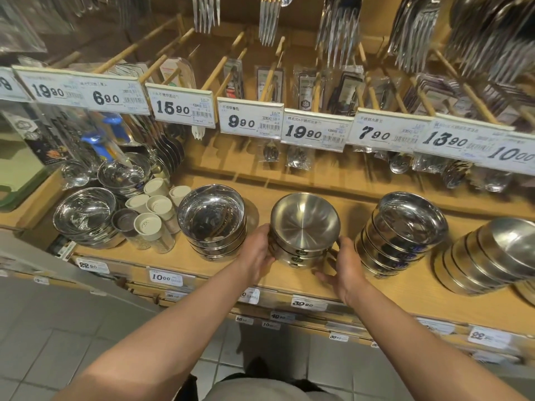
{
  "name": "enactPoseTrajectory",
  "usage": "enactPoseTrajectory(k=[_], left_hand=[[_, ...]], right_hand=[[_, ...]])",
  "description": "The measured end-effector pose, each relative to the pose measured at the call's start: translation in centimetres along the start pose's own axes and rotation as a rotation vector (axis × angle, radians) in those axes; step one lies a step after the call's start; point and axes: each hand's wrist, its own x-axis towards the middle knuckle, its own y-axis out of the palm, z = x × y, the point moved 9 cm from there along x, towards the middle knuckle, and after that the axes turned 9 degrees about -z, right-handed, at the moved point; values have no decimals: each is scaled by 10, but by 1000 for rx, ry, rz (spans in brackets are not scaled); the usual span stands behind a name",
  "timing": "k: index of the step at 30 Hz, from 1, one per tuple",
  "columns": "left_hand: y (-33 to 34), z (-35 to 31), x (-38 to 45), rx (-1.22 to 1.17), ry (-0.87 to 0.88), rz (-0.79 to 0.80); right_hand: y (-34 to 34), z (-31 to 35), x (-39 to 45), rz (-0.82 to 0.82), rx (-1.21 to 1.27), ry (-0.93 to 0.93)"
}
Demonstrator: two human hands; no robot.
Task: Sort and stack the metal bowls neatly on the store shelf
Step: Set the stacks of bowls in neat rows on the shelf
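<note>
A short stack of brushed metal bowls (304, 224) stands in the middle of the wooden shelf (289, 285), tilted a little toward the back. My left hand (256, 253) presses against the stack's left side. On the right side my right hand (346, 266) cups the stack's lower bowls. A shiny bowl stack (212, 215) stands to the left. Right of my hands is a taller leaning stack (402, 230) with blue labels. A slanted row of matte bowls (489, 256) lies at the far right.
At the far left stand more shiny bowls (84, 215) and several cream-lidded shaker jars (150, 224). Price tags (252, 118) hang on a rail above, with packaged cutlery on pegs behind. Grey floor tiles lie below the shelf edge.
</note>
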Motion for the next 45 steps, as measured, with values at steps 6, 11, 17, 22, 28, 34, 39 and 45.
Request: enactPoseTrajectory(k=[6,11,17,22,28,34,39,45], left_hand=[[-62,35,-18,144,28,-124],[-136,29,-31,73,33,-261],[-192,-12,-23,-69,76,-374],[-192,-32,-1,-83,39,-283],[-175,-43,29,-22,40,-138],[-167,-41,59,-32,-28,-2],[-159,-52,71,-42,-41,-29],[-156,-59,74,-46,-53,-48]], right_hand=[[-12,-39,-23,17,-17,83],[15,-71,-59,216,-155,110],[70,-65,-83,290,-155,91],[131,-50,-83,305,-133,41],[182,-50,-73,291,-12,21],[190,-46,-56,188,100,46],[192,-40,-42,138,116,43],[196,-34,-36,123,104,-14]])
